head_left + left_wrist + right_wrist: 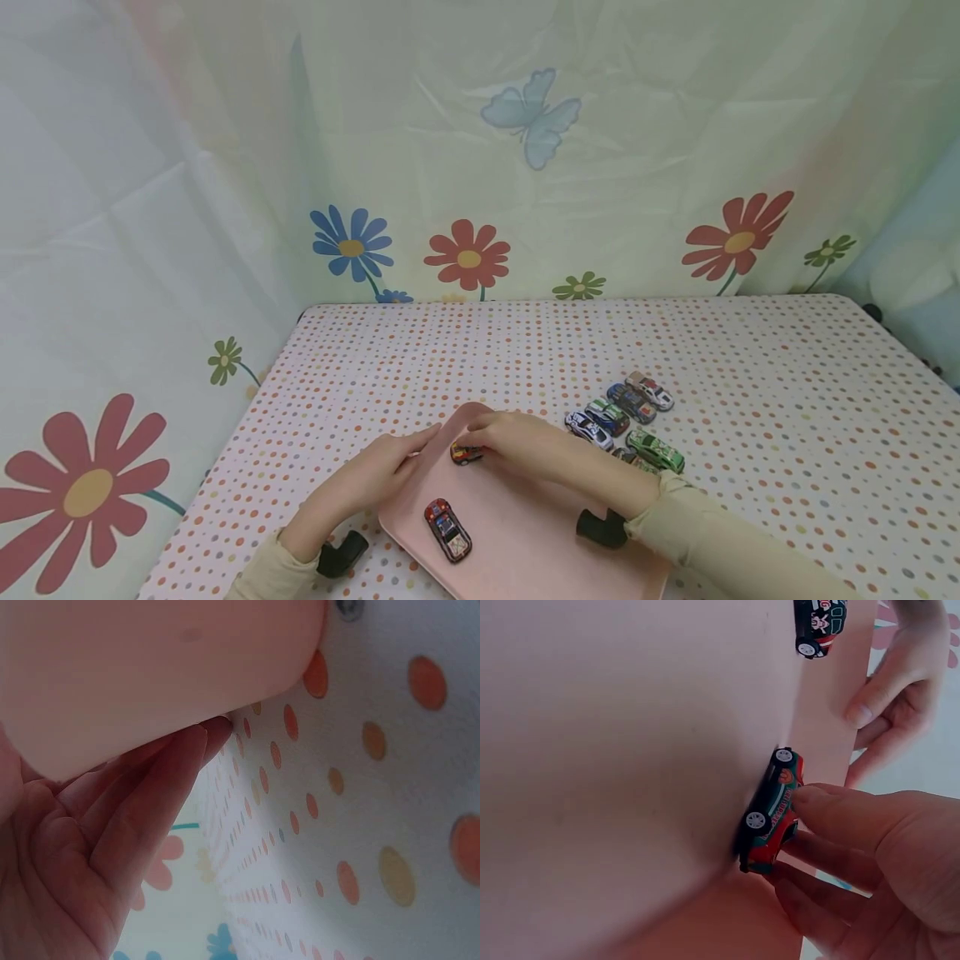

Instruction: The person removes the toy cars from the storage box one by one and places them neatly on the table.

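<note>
A pink tray [517, 542] lies on the table, slanted toward me. At its far left corner my right hand [519, 443] pinches a red and green toy car [774, 810] between thumb and fingers; the car sits against the tray's floor and wall. My left hand [378, 471] grips the tray's left side, its thumb over the rim and its fingers [150, 802] along the outside. Near that same side, a red and black toy car [447, 531] stands inside the tray, apart from both hands.
Several toy cars stand close together on the dotted tablecloth right of the tray, among them a green car [656, 450] and a white and blue car [588, 430]. My right forearm partly hides one. A flowered curtain [600, 192] hangs behind the table.
</note>
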Demonstrator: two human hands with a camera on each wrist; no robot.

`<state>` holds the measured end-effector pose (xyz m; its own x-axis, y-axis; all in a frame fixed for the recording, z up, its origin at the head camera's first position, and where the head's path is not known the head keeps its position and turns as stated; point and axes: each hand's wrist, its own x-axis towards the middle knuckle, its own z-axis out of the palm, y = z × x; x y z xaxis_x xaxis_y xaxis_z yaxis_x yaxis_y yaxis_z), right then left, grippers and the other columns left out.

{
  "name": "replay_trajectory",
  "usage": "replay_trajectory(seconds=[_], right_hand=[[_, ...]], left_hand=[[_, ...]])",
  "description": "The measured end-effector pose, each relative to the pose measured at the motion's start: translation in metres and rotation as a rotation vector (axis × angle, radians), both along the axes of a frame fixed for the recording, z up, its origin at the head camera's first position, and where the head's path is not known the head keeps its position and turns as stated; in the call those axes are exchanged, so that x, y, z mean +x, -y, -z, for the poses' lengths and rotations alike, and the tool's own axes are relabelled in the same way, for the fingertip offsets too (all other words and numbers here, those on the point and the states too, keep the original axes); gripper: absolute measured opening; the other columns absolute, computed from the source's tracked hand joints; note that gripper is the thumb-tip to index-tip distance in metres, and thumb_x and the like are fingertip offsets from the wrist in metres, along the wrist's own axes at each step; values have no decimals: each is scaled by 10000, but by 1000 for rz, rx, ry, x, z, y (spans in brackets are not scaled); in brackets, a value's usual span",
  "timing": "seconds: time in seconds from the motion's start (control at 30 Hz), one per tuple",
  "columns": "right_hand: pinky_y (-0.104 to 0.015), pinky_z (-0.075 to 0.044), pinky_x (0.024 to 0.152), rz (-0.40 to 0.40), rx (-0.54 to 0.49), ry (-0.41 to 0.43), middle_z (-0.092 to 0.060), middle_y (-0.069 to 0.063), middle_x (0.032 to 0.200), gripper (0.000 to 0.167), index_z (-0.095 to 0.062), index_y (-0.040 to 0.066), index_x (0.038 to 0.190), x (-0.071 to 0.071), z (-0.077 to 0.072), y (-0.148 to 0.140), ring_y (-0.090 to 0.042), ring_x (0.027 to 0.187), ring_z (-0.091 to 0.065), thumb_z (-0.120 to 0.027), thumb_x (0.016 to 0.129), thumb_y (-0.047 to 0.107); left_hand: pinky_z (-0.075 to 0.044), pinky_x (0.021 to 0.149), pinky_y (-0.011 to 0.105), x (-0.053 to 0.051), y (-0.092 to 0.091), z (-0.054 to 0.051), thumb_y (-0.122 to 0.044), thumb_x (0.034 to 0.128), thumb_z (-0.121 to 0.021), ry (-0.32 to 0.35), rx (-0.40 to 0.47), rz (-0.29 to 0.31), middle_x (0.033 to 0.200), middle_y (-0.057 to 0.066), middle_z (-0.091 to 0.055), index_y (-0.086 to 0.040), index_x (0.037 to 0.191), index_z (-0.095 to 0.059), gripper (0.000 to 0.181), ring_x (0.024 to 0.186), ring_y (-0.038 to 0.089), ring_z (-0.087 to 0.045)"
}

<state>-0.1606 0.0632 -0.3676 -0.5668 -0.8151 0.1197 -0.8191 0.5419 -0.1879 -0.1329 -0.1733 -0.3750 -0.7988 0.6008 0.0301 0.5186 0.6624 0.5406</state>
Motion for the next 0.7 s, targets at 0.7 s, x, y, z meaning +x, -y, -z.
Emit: replay_trajectory(seconds=[0.7], right_hand=[[-175, -422, 591, -24, -24, -14, -588, 31, 793, 292, -715, 159, 1090, -1, 9, 9, -71, 692, -535, -719, 815, 61]], left_hand=[[-412, 656, 278, 0, 0, 0, -8, 962, -468, 4, 0, -2, 1257, 147, -556, -13, 1389, -439, 428, 536, 44, -356]])
